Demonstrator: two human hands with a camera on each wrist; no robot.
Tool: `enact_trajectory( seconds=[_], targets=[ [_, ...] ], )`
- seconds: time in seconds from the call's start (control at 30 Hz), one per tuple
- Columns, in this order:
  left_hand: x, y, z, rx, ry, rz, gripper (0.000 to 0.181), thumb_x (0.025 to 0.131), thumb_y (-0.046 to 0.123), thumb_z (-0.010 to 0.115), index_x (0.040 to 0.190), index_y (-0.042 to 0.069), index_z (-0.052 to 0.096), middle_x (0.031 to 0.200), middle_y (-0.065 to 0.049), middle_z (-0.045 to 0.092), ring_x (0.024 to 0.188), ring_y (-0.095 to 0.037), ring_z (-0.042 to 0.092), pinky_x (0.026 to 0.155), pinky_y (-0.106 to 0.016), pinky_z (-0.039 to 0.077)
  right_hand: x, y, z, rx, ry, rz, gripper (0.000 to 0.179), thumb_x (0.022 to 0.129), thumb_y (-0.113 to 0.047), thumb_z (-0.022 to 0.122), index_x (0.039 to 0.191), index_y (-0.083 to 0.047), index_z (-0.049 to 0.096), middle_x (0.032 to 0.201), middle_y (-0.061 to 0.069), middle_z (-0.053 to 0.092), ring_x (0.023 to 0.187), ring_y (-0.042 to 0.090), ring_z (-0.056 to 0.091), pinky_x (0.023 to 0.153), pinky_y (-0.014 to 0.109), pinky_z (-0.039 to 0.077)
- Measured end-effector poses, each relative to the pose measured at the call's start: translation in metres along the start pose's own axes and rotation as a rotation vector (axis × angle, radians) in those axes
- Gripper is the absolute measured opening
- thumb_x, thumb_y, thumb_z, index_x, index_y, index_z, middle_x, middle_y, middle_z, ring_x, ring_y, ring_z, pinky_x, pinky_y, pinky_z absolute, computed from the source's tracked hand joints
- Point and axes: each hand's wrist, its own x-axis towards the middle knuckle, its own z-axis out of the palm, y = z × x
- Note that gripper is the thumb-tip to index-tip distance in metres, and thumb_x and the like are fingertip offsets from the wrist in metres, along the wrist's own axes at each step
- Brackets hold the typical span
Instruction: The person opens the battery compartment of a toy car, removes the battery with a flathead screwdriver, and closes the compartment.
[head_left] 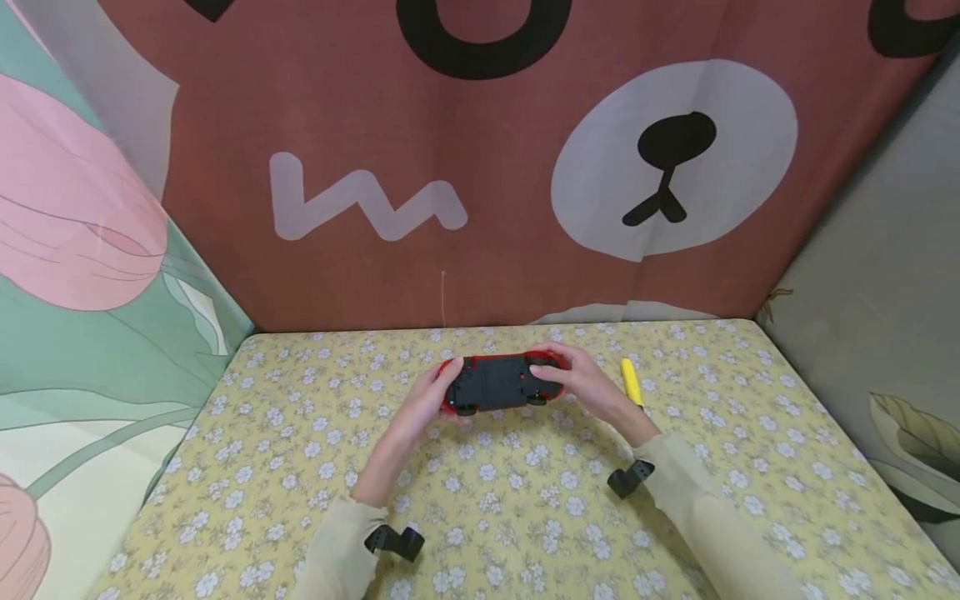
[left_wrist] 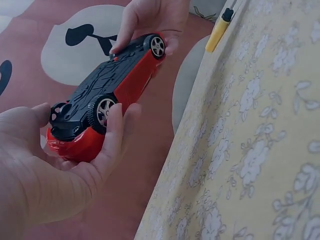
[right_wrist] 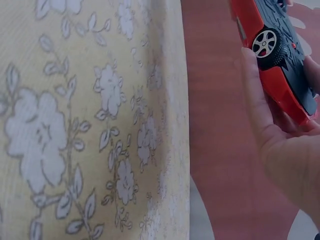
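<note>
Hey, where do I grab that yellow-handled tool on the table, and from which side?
Probably best around the middle of its yellow handle, coming down from above. It lies flat on the flowered cloth, the handle looks thicker than the dark neck, and its free end points away from the person, while the right forearm passes close to the neck in the head view.

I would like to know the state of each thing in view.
Red toy car, held with its underside toward the head camera
Visible wheels, attached
Left hand, gripping one car end
Right hand, gripping the other end
Yellow-handled tool, lying on the table, unheld
</note>
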Motion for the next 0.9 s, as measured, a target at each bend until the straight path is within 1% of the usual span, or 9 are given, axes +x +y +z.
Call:
enact_trajectory(
  seconds=[0.17, 0.2, 0.27, 0.43, 0.57, 0.7, 0.9],
  targets=[
    [0.0, -0.002, 0.003, 0.014, 0.012, 0.004, 0.063, 0.107, 0.053, 0.051, 0.145, 0.003, 0.054, 0.109, -0.02, 0.07, 0.078, -0.024, 0.073, 0.083, -0.056, 0.06, -0.004, -0.002, 0.0, 0.006, 0.003, 0.002, 0.042, 0.103, -0.017, 0.066, 0.137, 0.005, 0.057, 0.113, 0.014, 0.065, 0.082, 0.026, 0.071, 0.072, 0.054, 0.062],
    [0.001, -0.002, 0.004, 0.017, 0.015, 0.011, 0.064, 0.107, 0.053, 0.051, 0.144, 0.002, 0.054, 0.108, -0.02, 0.07, 0.077, -0.023, 0.073, 0.082, -0.055, 0.06, -0.005, -0.002, 0.0, 0.011, -0.004, 0.0, 0.041, 0.103, -0.017, 0.065, 0.136, 0.006, 0.057, 0.111, 0.014, 0.066, 0.08, 0.027, 0.071, 0.072, 0.057, 0.061],
    [0.001, -0.003, 0.004, 0.019, 0.023, 0.014, 0.063, 0.107, 0.053, 0.05, 0.142, 0.001, 0.056, 0.105, -0.019, 0.071, 0.075, -0.022, 0.073, 0.082, -0.054, 0.06, -0.006, -0.003, 0.0, 0.022, -0.011, 0.001, 0.04, 0.104, -0.016, 0.064, 0.136, 0.006, 0.057, 0.11, 0.014, 0.067, 0.077, 0.028, 0.072, 0.071, 0.06, 0.06],
    [0.002, -0.005, 0.006, 0.006, 0.025, 0.03, 0.062, 0.107, 0.053, 0.05, 0.139, 0.001, 0.059, 0.104, -0.017, 0.072, 0.075, -0.021, 0.073, 0.085, -0.054, 0.059, -0.01, -0.007, 0.0, 0.033, -0.018, 0.02, 0.038, 0.104, -0.016, 0.064, 0.134, 0.006, 0.057, 0.107, 0.014, 0.069, 0.073, 0.033, 0.072, 0.069, 0.056, 0.062],
    [0.003, -0.005, 0.007, -0.018, 0.017, 0.042, 0.062, 0.107, 0.051, 0.053, 0.142, 0.0, 0.055, 0.111, -0.019, 0.07, 0.082, -0.023, 0.074, 0.088, -0.057, 0.058, -0.012, -0.011, 0.0, 0.035, -0.014, 0.037, 0.037, 0.103, -0.018, 0.065, 0.132, 0.005, 0.058, 0.108, 0.015, 0.068, 0.073, 0.032, 0.072, 0.07, 0.059, 0.061],
    [0.003, -0.005, 0.008, -0.032, 0.001, 0.054, 0.06, 0.106, 0.047, 0.057, 0.144, 0.001, 0.054, 0.116, -0.02, 0.069, 0.088, -0.024, 0.074, 0.089, -0.058, 0.057, -0.014, -0.013, 0.001, 0.049, -0.014, 0.054, 0.038, 0.104, -0.017, 0.064, 0.133, 0.006, 0.058, 0.111, 0.017, 0.067, 0.077, 0.03, 0.073, 0.071, 0.061, 0.06],
    [0.005, -0.008, 0.009, -0.019, 0.008, 0.057, 0.056, 0.107, 0.043, 0.057, 0.141, -0.001, 0.055, 0.117, -0.019, 0.069, 0.091, -0.024, 0.073, 0.084, -0.046, 0.061, -0.018, -0.013, 0.001, 0.079, -0.005, 0.101, 0.04, 0.103, -0.017, 0.064, 0.135, 0.006, 0.055, 0.119, 0.02, 0.064, 0.086, 0.03, 0.074, 0.074, 0.062, 0.06]
  ],
)
